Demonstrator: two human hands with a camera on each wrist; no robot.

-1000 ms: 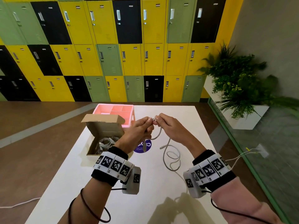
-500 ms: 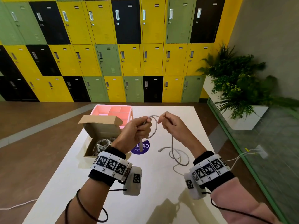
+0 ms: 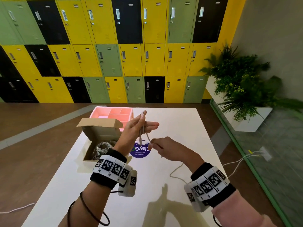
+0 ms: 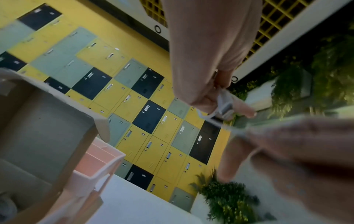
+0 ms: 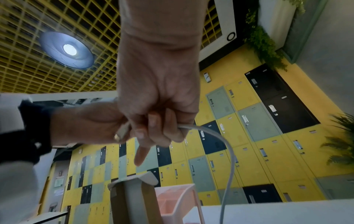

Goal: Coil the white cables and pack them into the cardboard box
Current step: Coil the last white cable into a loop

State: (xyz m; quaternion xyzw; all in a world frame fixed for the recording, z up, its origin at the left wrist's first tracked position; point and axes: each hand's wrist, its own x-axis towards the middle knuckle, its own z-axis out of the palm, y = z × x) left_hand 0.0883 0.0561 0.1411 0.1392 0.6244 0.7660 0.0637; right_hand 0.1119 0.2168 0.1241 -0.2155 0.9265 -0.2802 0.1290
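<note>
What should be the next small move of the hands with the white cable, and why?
Probably the right hand should bring another loop up to the left hand, because the thin white cable has only a short fold in the left grip and its tail still lies on the white table.

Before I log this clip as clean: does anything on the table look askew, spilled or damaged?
Nothing stands out. The cardboard box sits open with coiled cables inside, beside the pink organizer tray. The white cable runs between the left hand and right hand, its slack trailing on the table.
</note>
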